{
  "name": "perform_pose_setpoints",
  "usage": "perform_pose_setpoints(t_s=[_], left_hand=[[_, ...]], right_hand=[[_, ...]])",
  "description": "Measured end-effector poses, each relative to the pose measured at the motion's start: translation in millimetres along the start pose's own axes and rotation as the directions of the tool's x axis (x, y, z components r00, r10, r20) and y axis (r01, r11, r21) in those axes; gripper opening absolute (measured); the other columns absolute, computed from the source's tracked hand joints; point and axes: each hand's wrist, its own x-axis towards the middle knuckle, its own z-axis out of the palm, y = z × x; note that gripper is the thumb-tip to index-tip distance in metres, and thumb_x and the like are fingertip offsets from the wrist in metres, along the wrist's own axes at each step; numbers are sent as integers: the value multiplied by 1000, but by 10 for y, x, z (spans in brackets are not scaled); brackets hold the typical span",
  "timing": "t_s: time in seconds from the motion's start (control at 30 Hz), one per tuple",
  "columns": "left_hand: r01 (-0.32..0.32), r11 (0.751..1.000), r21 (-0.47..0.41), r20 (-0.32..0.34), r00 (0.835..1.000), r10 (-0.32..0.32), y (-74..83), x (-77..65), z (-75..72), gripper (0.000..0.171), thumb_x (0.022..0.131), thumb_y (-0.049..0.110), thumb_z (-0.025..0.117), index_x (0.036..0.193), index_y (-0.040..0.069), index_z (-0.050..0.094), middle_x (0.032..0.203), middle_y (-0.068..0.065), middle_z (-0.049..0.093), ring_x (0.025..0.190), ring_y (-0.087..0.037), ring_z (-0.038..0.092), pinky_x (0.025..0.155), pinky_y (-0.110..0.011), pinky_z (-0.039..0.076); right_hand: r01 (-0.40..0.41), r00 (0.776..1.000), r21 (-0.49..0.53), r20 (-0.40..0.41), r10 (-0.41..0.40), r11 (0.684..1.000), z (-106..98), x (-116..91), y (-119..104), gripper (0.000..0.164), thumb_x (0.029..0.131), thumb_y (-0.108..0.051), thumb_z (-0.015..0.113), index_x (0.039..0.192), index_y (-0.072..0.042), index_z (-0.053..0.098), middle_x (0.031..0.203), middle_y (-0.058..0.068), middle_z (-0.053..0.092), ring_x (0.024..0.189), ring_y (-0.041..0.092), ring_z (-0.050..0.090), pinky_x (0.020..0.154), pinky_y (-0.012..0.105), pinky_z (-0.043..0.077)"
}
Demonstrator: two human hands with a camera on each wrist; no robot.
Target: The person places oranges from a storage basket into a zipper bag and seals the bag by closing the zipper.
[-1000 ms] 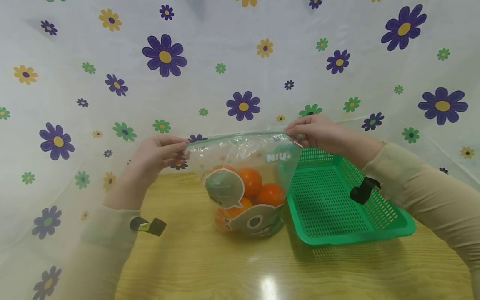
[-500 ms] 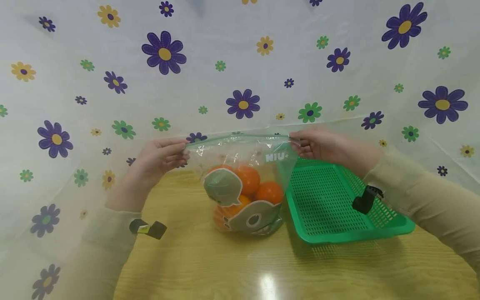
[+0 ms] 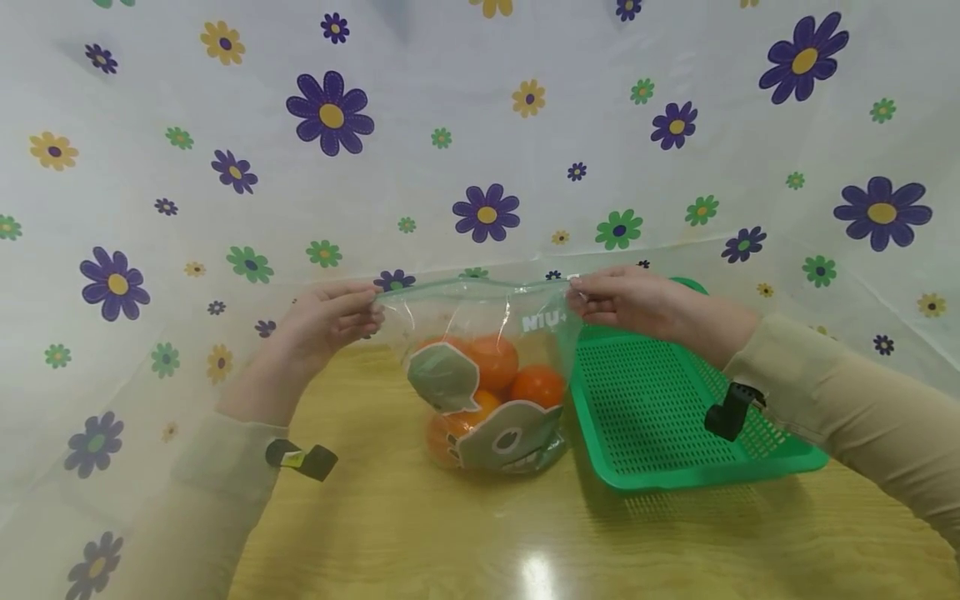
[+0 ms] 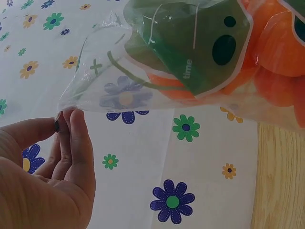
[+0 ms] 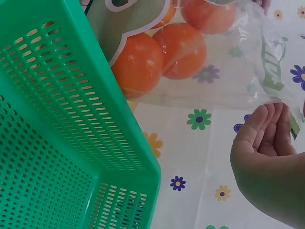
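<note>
A clear zip bag (image 3: 480,312) with green cartoon prints stands upright on the table, holding several oranges (image 3: 537,387). My left hand (image 3: 330,321) pinches its top left corner between thumb and fingers. At the opposite end of the green zip strip, my right hand (image 3: 637,300) pinches the top right corner. The strip runs between the two hands, sagging slightly toward the right. In the left wrist view, the left fingertips (image 4: 76,117) meet at the bag's corner. The right wrist view shows the right fingers (image 5: 269,121) at the bag's edge beside the lettering.
A green perforated plastic basket (image 3: 660,400) stands right of the bag, its left wall close against it. The wooden table (image 3: 405,533) reaches back to a white flower-patterned sheet (image 3: 420,100). Each wrist carries a small black camera, as on the left cuff (image 3: 300,458).
The right hand has shifted along the zip strip's right end and sits slightly lower. The strip has gone from fairly taut to slightly wavy. The left hand keeps its corner.
</note>
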Motion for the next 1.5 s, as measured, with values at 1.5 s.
perform_pose_setpoints(t_s=[1.5], left_hand=[[2, 887, 462, -61, 998, 29, -147, 176, -72, 40, 113, 32, 46, 134, -2, 54, 98, 5, 66, 89, -5, 68, 87, -17, 60]], right_hand=[[0, 1000, -102, -1, 0, 995, 50, 63, 72, 34, 113, -15, 48, 94, -13, 77, 88, -2, 70, 82, 10, 62, 82, 18, 60]])
